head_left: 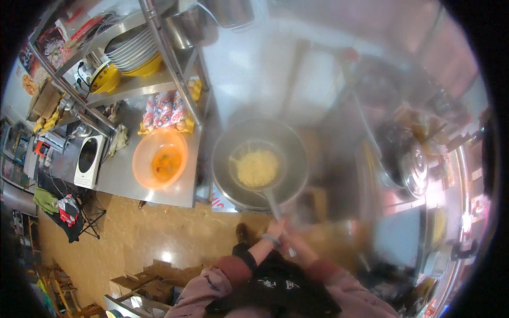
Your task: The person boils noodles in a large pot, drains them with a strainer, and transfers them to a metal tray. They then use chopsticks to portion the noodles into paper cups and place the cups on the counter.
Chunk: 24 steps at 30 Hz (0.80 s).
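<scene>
My left hand [275, 228] and my right hand [289, 240] are both closed around the handle of a long-handled strainer [272, 203], close together. Its round head rests over or inside a large round metal basin [298, 159] ahead of me. In the strainer lies a heap of pale yellow food [257, 168], perhaps noodles; haze blurs its detail. Steam hides part of the basin's far rim.
Left of the basin, a steel counter [114, 172] bears an orange bowl [142, 161] with orange liquid, a white scale-like device [89, 159] and wrapped packs [163, 109]. Stacked plates [132, 50] stand on the shelf above. Steamy equipment [395, 159] is at right; cardboard boxes [154, 289] lie behind left.
</scene>
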{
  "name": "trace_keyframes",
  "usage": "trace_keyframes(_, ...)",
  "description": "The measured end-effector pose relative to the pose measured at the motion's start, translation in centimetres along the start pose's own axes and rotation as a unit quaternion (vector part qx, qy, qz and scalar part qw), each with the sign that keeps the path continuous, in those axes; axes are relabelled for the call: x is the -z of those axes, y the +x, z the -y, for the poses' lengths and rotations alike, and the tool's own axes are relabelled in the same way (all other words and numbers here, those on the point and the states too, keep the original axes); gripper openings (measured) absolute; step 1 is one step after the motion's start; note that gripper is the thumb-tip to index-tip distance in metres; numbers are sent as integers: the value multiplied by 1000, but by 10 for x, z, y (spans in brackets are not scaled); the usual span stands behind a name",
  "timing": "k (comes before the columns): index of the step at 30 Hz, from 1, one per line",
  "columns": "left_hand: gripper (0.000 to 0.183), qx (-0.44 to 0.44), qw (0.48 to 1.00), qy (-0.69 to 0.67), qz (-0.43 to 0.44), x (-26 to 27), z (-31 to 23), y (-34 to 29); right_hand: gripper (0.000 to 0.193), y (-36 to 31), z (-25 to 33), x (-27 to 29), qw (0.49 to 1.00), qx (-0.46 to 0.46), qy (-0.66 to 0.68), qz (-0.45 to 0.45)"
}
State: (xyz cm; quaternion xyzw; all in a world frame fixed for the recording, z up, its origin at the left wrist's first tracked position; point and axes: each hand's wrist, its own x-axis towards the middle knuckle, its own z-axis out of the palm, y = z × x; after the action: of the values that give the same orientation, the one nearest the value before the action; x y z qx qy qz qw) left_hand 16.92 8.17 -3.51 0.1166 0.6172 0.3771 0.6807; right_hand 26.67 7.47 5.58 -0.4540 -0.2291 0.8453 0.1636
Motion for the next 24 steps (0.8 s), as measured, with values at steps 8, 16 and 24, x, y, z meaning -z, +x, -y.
trace_keyframes(8, 29, -195, 981, 11, -6, -19, 8, -17, 63, -22, -5, 13, 997, 51, -54, 34)
trace_keyframes(16, 35, -129, 989, 51, -48, -29, -15, 16, 61, -7, 23, 23, 998, 59, -31, -11)
trace_keyframes(24, 31, -206, 979, 12, -1, -37, -9, -14, 41, -19, 8, 24, 988, 119, -102, -14)
